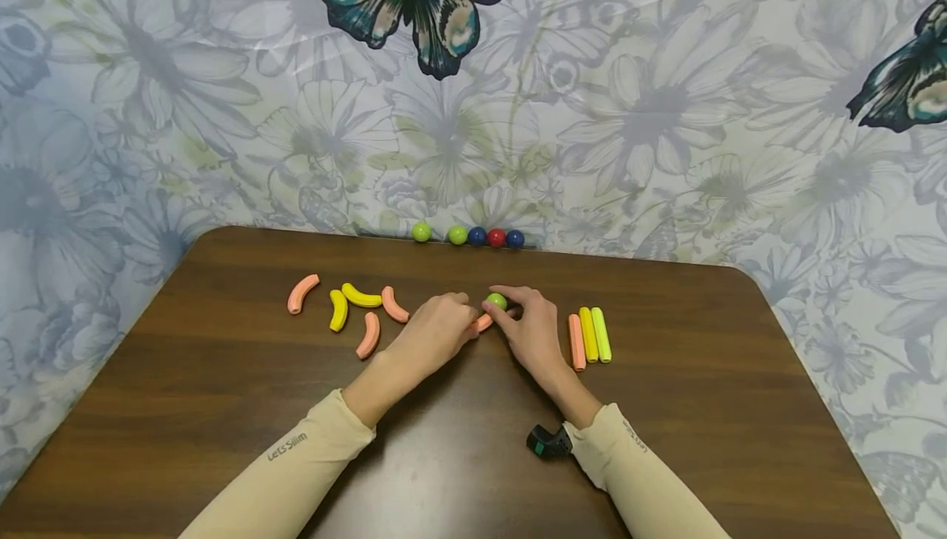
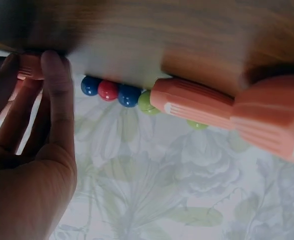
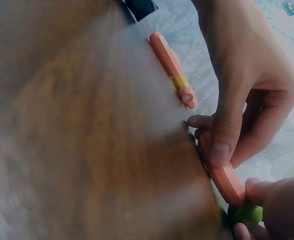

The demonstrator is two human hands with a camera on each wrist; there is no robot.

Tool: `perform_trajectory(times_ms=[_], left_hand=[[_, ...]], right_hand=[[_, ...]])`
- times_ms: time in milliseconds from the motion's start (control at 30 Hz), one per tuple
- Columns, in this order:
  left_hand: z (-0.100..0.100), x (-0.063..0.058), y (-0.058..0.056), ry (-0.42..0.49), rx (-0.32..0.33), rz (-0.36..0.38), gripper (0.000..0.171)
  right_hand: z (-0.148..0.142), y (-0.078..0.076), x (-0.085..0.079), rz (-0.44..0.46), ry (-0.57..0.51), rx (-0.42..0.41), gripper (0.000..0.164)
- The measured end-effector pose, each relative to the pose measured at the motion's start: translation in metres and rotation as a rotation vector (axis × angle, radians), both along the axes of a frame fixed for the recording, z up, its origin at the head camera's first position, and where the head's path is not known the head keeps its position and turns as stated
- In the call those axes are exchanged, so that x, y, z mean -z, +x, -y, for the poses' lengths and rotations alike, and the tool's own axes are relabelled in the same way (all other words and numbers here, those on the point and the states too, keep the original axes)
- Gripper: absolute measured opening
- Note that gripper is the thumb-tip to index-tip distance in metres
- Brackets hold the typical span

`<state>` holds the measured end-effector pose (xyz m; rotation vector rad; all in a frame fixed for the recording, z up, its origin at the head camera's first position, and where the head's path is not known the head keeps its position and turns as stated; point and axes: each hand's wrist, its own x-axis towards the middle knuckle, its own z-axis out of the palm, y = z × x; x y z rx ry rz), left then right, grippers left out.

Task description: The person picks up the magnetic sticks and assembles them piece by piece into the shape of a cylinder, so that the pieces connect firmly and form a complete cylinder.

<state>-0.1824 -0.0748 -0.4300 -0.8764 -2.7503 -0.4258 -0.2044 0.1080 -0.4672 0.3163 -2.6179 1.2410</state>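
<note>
My left hand pinches a salmon-coloured curved stick between thumb and fingers, close over the brown table. With the thumb and fingers of my right hand I grip a light green ball. The ball sits right at the far end of the salmon stick in the right wrist view, where my right thumb also overlaps the stick's end. Much of the stick is hidden by my fingers in the head view. From the left wrist, the stick's grooved side shows between the fingertips.
Left of my hands lie several curved pieces, salmon and yellow. Straight salmon, yellow and lime sticks lie side by side at the right. Green, blue and red balls line the table's back edge.
</note>
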Motion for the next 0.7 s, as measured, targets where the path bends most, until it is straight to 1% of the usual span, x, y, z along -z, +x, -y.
perform_trajectory(times_ms=[200, 367, 467, 533, 633, 700], left_hand=[[-0.001, 0.002, -0.002, -0.03, 0.026, -0.057, 0.013], [-0.005, 0.002, -0.002, -0.052, 0.04, -0.068, 0.014], [-0.005, 0.002, -0.002, -0.062, 0.051, -0.047, 0.015], [-0.004, 0.001, -0.002, -0.05, 0.059, -0.033, 0.016], [0.0, -0.002, -0.005, 0.003, 0.059, 0.01, 0.016], [0.006, -0.006, -0.009, 0.041, 0.038, 0.045, 0.018]], right_hand=[[0.003, -0.002, 0.0, -0.034, 0.003, 0.005, 0.028], [0.004, -0.002, -0.001, -0.051, 0.003, -0.005, 0.031], [0.003, -0.003, 0.0, -0.047, 0.004, -0.007, 0.032], [0.003, -0.004, 0.001, -0.049, 0.001, -0.004, 0.032], [0.002, -0.005, 0.004, -0.045, -0.005, 0.002, 0.032], [0.002, -0.005, 0.005, -0.049, -0.007, 0.005, 0.03]])
